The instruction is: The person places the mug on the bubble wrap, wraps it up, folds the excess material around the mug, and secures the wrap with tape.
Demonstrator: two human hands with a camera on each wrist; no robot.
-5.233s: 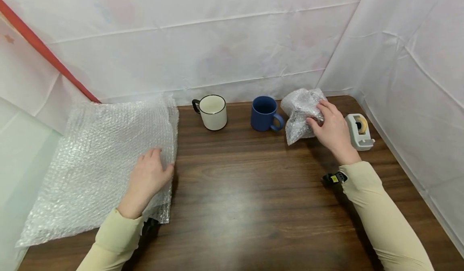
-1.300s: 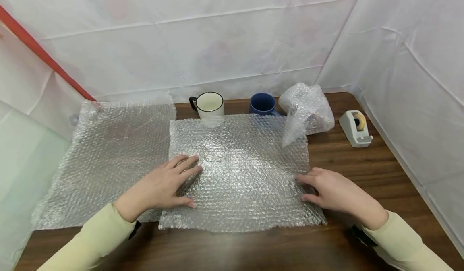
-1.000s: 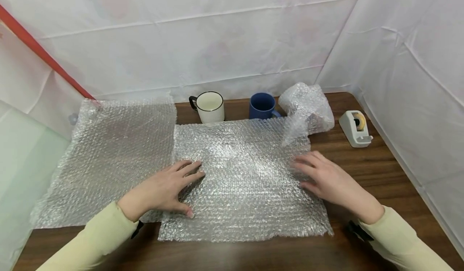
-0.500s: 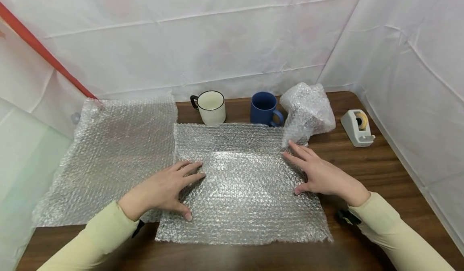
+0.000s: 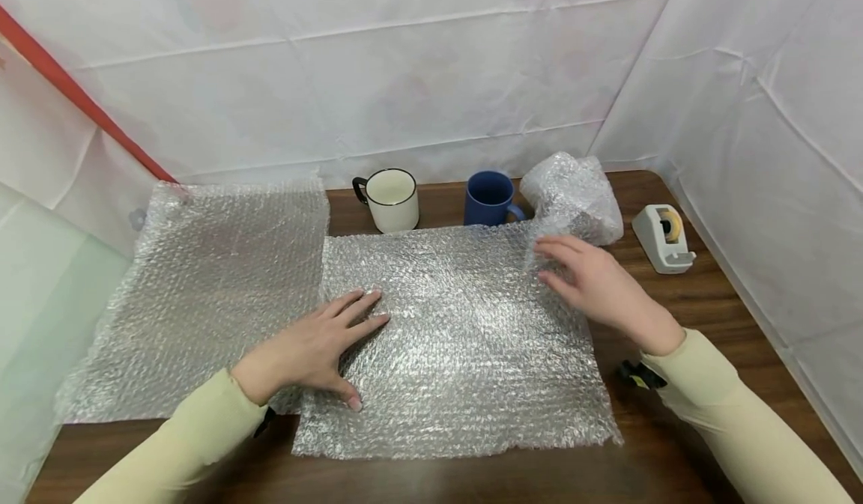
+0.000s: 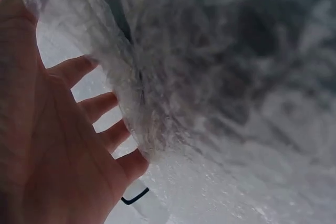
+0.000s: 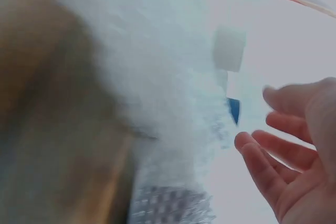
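A sheet of bubble wrap (image 5: 465, 362) lies in front of me on the dark wooden table. My left hand (image 5: 310, 354) rests on its left side with fingers spread. My right hand (image 5: 600, 279) is over the sheet's upper right part, beside the wrapped bundle (image 5: 573, 189); in the right wrist view its fingers (image 7: 262, 174) are loosely bent with nothing between them. Behind the sheet's far edge stand a white mug (image 5: 393, 203) with a black rim and a blue mug (image 5: 488, 198), whose base is partly hidden by the sheet.
Another bubble wrap piece (image 5: 209, 287) covers the table's left side. A white tape dispenser (image 5: 664, 239) holding yellowish tape sits at the right. White cloth (image 5: 404, 77) hangs behind and along both sides. Bare wood (image 5: 445, 481) shows along the near edge.
A bubble wrap sheet has come to the middle since the oldest frame, and the right hand has left the bundle. Lately the right hand rose toward the sheet's far right corner; the left barely shifted.
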